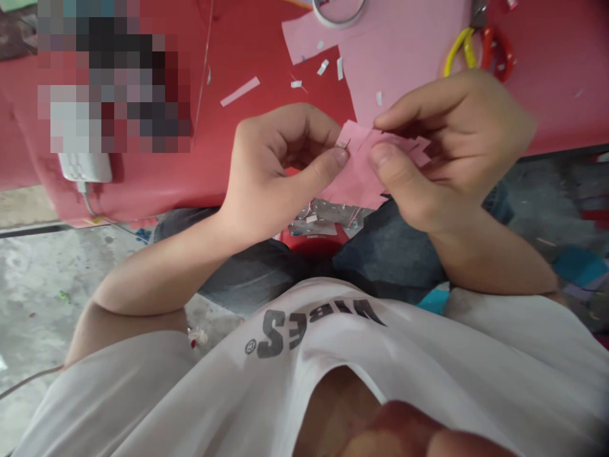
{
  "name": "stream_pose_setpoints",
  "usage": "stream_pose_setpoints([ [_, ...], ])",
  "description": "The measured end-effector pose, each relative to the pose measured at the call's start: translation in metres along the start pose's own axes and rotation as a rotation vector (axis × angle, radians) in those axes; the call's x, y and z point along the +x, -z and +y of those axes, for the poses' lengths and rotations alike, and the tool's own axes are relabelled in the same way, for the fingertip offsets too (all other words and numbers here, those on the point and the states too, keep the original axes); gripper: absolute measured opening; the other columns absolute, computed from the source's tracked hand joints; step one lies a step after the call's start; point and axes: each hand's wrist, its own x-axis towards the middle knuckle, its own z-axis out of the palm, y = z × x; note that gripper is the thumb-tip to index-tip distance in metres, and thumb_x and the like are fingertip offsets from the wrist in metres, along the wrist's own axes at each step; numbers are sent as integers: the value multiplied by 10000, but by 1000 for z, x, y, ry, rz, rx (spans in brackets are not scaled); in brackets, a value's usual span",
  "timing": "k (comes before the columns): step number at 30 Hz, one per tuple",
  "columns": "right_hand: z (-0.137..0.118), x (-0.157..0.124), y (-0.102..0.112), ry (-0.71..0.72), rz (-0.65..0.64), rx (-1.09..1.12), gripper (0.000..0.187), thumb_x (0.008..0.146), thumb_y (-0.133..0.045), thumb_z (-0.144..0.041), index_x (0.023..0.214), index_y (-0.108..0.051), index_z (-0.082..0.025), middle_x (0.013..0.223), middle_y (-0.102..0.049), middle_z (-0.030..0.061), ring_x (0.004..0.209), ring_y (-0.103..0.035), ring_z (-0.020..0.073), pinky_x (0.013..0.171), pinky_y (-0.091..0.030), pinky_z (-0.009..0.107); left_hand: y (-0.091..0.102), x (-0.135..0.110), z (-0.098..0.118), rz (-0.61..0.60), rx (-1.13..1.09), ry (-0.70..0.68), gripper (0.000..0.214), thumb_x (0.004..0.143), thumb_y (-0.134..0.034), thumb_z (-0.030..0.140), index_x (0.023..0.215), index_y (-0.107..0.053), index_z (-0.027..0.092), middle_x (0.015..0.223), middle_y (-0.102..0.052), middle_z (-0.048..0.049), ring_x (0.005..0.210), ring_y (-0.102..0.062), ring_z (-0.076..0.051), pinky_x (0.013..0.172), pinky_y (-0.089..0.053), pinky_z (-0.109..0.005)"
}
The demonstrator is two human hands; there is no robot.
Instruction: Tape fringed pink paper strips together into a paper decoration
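Between my two hands is a piece of pink paper (358, 166) with cut, notched edges, held up over the table's near edge and my lap. My left hand (290, 165) pinches its left side between thumb and forefinger. My right hand (442, 146) grips its right side, thumb in front and fingers behind, which hide part of it. Thin dark lines or slits show on the paper near both thumbs; I cannot tell which they are.
On the red table (266, 51) lie a large pink sheet (404, 38), a white tape ring (339, 22), a pink strip (240, 91) and small white scraps (323, 67). Scissors with yellow and red handles (497, 56) are beyond my right hand. A white charger (85, 166) with its cable sits at left.
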Motion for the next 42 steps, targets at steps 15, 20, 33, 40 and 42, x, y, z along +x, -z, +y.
stream_pose_setpoints([
  [15,17,5,-10,99,-9,147,113,829,-721,-360,900,-734,-272,838,-727,-14,687,-625,148,615,-554,342,-1,0,1,19,-26,50,351,758,-939,537,854,-755,253,733,-702,-15,605,-623,-138,485,-489,-290],
  [20,13,4,-6,63,-58,61,88,862,-702,-403,918,-722,-339,860,-734,-22,700,-637,175,646,-590,386,-3,0,5,38,19,79,424,749,-925,602,837,-738,232,702,-683,-25,634,-661,-164,510,-522,-292],
  [33,14,4,-9,122,-40,92,108,839,-753,-285,942,-723,-275,862,-729,-12,771,-652,164,663,-556,337,-5,0,9,83,29,46,381,747,-935,568,775,-752,235,639,-654,-24,531,-586,-135,431,-446,-307],
  [40,17,6,-6,93,-121,128,54,893,-691,-239,945,-706,-234,893,-691,-29,836,-655,117,744,-583,274,-4,0,12,90,20,20,278,791,-930,460,796,-771,232,656,-672,-16,533,-566,-120,419,-423,-307],
  [42,17,6,-4,73,-151,147,64,913,-664,-238,963,-704,-235,908,-680,-39,866,-657,108,776,-592,267,-4,0,14,72,34,32,216,813,-917,390,801,-778,226,645,-674,-17,516,-561,-116,418,-419,-304],
])
